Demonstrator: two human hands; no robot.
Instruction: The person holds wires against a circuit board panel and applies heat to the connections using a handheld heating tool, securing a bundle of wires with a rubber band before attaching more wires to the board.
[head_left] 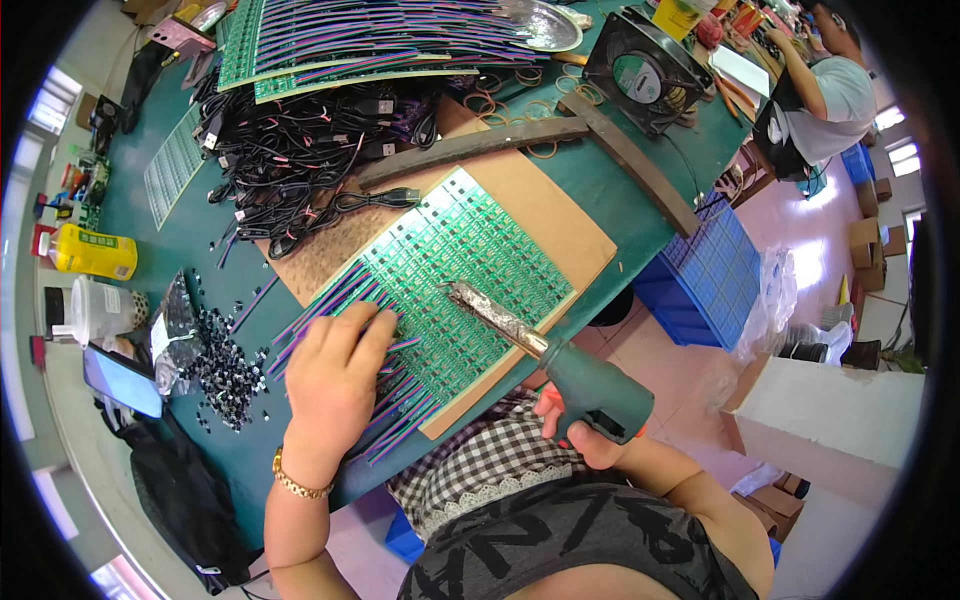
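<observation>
the right hand (590,445) has its grip closed round the handle of a dark green gun (598,388), whose stained metal barrel (500,322) points up and left over the board (485,235); whether the tip touches it i cannot tell. the board, a green panel of many small repeated circuits, lies aslant on brown card (560,225) on the green worktop (170,250), in front of the person. the left hand (335,375), a gold bracelet (297,480) at its wrist, rests palm down over the board's left edge, fingers bent on the striped wires (400,415) fanned along it (whether that grip pinches a wire or only presses, i cannot tell). behind the board a dark bar (475,150) lies across the card, meeting a second bar (640,170) that runs down to the worktop's right edge. black cables (285,150) are heaped beyond, next to more wired boards (300,60), with a black fan (645,75) to their right. left of the left hand are a spill of small black parts (232,365), a phone (122,380), a clear tub (100,308) and a yellow bottle (95,252). a blue crate (700,270) stands off the right edge, and a co-worker (825,105) sits at upper right.
</observation>
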